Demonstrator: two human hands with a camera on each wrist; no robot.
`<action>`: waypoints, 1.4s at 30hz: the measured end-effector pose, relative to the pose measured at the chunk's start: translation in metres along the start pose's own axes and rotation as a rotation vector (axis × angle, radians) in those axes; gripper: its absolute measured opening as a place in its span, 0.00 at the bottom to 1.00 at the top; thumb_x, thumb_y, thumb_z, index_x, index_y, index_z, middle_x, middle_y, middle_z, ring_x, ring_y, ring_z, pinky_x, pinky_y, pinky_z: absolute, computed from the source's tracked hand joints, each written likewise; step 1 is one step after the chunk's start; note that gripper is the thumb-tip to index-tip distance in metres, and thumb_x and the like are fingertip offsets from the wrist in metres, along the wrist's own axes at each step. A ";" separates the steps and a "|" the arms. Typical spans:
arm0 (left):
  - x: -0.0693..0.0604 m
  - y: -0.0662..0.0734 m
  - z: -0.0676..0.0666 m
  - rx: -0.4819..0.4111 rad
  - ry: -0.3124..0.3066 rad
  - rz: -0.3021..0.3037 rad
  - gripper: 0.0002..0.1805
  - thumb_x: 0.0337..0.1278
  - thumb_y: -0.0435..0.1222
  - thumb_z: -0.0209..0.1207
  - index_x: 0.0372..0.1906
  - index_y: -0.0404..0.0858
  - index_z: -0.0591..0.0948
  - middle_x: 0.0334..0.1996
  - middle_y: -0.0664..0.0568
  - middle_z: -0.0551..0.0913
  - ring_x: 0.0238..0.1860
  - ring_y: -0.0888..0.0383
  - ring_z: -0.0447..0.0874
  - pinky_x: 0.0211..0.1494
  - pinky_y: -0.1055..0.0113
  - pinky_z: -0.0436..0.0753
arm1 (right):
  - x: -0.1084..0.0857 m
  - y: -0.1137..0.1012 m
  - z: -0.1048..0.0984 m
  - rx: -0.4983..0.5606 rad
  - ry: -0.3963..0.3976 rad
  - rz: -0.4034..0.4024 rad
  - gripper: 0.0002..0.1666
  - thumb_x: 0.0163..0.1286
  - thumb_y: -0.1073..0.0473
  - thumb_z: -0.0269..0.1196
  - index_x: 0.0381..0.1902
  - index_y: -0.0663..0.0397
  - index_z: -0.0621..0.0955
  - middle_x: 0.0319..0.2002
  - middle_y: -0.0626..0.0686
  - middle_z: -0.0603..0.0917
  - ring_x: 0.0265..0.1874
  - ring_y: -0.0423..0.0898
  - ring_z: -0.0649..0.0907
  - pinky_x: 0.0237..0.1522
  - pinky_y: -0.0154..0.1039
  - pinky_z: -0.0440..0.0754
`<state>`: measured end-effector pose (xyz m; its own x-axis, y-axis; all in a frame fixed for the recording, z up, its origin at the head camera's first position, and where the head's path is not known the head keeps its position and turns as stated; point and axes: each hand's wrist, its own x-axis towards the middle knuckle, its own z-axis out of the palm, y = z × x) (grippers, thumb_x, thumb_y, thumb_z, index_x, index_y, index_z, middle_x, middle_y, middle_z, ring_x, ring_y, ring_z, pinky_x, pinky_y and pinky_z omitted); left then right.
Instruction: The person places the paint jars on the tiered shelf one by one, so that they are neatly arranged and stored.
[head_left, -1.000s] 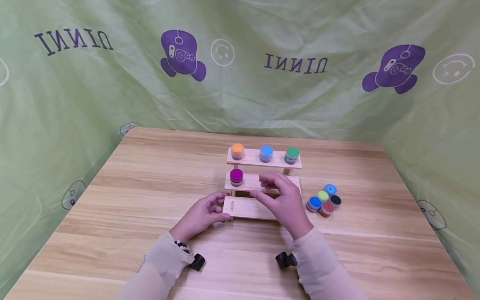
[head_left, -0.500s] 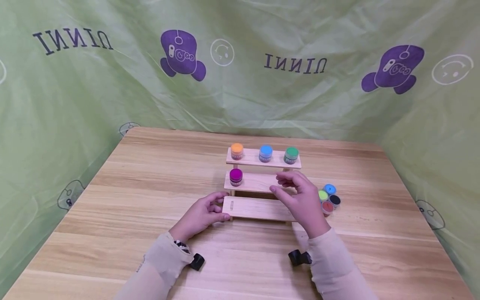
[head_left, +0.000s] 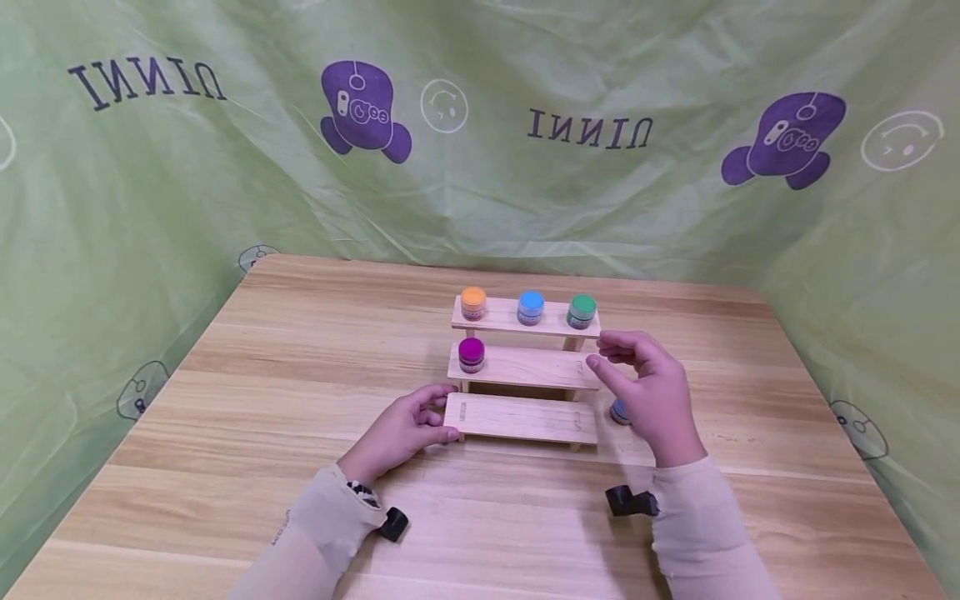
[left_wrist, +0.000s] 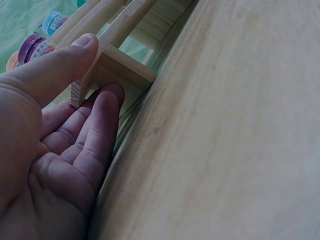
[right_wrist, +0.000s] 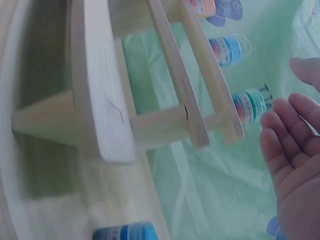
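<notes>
Pale wooden rack (head_left: 491, 406) meets the left hand (head_left: 397, 433); fingers curl round the left end of the lowest step, thumb toward the front edge, fingertips at the supporting leg in the left wrist view; reads as a steadying hold; right hand (head_left: 652, 396) sits at the opposite end, beside the middle step, thumb and bent fingers apart, nothing between them in either view.

Nearest loose piece: blue jar (head_left: 619, 412) on the table (head_left: 300, 375), just right of the lowest step, partly hidden by the thumb side of the right hand; the right wrist view has a blue jar at its lower border, probably the same one, well apart from the fingertips; whether more jars stand behind the hand, cannot tell.

Farther out, the upper steps; purple jar (head_left: 471, 355) upright at the left end of the middle step, across from the right hand; top step carries orange jar (head_left: 473, 304) left, light-blue jar (head_left: 531, 308) near the middle, green jar (head_left: 582, 312) right, all upright and spaced apart; green jar is closest of these to the right fingertips, without contact in the head view.

Progress, as judged: top row looks done; middle row only begun, with room right of the purple jar; lowest step not yet started; blue jar at least seems left to place.
</notes>
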<state>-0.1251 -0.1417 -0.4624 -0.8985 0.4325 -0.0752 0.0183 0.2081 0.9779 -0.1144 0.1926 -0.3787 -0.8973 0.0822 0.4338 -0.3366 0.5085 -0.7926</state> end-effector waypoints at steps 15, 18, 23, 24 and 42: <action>0.000 0.000 0.000 -0.004 -0.003 -0.003 0.37 0.53 0.31 0.73 0.69 0.36 0.71 0.53 0.41 0.79 0.41 0.54 0.85 0.40 0.68 0.85 | 0.006 0.020 -0.023 0.003 0.061 0.185 0.21 0.67 0.56 0.71 0.54 0.57 0.83 0.47 0.53 0.85 0.43 0.35 0.82 0.47 0.22 0.78; 0.000 0.000 0.000 0.000 0.000 -0.007 0.37 0.53 0.31 0.73 0.69 0.36 0.71 0.53 0.40 0.80 0.41 0.54 0.85 0.40 0.68 0.85 | 0.007 0.025 -0.026 -0.020 0.060 0.211 0.22 0.67 0.54 0.70 0.55 0.58 0.83 0.48 0.53 0.86 0.43 0.35 0.82 0.49 0.23 0.77; 0.000 -0.001 0.000 0.004 -0.003 -0.001 0.37 0.54 0.30 0.72 0.69 0.33 0.71 0.53 0.38 0.79 0.40 0.54 0.84 0.40 0.69 0.85 | 0.009 0.033 -0.032 -0.042 0.067 0.255 0.23 0.68 0.52 0.70 0.56 0.58 0.82 0.48 0.52 0.86 0.43 0.34 0.82 0.49 0.24 0.76; 0.000 -0.001 0.000 0.005 -0.006 0.002 0.37 0.54 0.30 0.72 0.69 0.33 0.70 0.53 0.38 0.79 0.40 0.54 0.84 0.40 0.69 0.85 | 0.009 0.034 -0.033 -0.043 0.070 0.268 0.24 0.68 0.51 0.70 0.56 0.59 0.82 0.48 0.51 0.86 0.43 0.34 0.82 0.49 0.24 0.76; -0.001 0.000 0.000 0.004 -0.004 -0.003 0.37 0.54 0.31 0.72 0.69 0.33 0.70 0.54 0.38 0.79 0.41 0.55 0.85 0.41 0.68 0.85 | 0.006 0.067 -0.044 0.019 0.048 0.377 0.28 0.69 0.50 0.69 0.60 0.60 0.79 0.49 0.49 0.85 0.45 0.35 0.82 0.46 0.20 0.77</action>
<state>-0.1246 -0.1421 -0.4628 -0.8967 0.4356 -0.0794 0.0170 0.2130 0.9769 -0.1294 0.2648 -0.4102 -0.9450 0.3004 0.1295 0.0088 0.4190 -0.9079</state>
